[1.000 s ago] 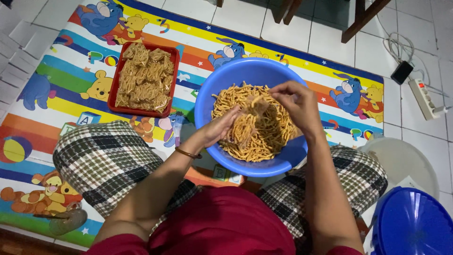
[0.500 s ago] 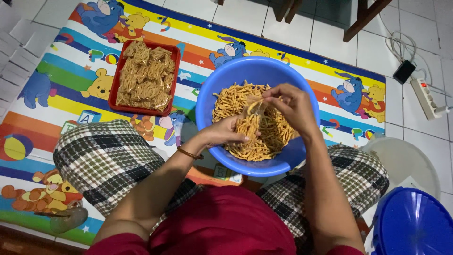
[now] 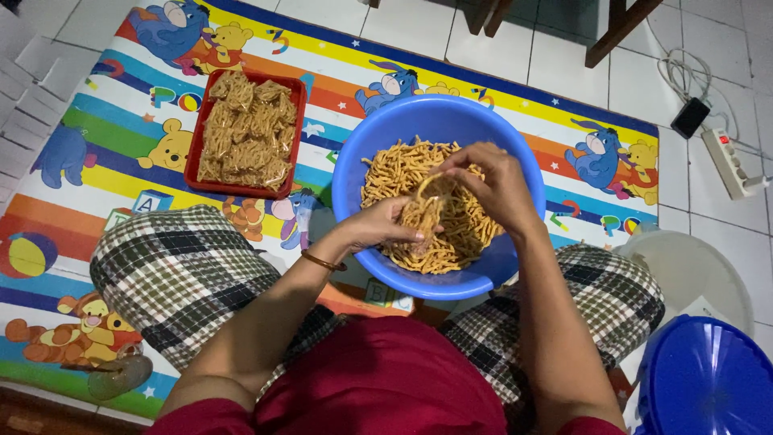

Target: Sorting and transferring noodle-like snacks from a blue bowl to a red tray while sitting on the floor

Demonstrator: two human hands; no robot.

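A big blue plastic basin [image 3: 378,129] sits on the mat in front of my crossed legs, holding a heap of thin orange-brown snack sticks [image 3: 398,165]. Both hands are inside it. My left hand [image 3: 378,225], with a bangle on the wrist, cups a small clear bag of sticks [image 3: 424,213] from the left. My right hand [image 3: 493,184] pinches the top of the same bag from the right. To the left of the basin a red rectangular tray [image 3: 193,165] is packed with several filled bags of the same snack.
A colourful cartoon play mat [image 3: 97,161] covers the white tiled floor. A dark blue lid [image 3: 708,379] and a white bucket [image 3: 692,270] stand at the right. A power strip [image 3: 729,161] with a cable and adapter lies far right. Wooden furniture legs [image 3: 620,28] are at the top.
My hands have come closer together over the middle of the basin, and the small bag of sticks is now lifted between them.
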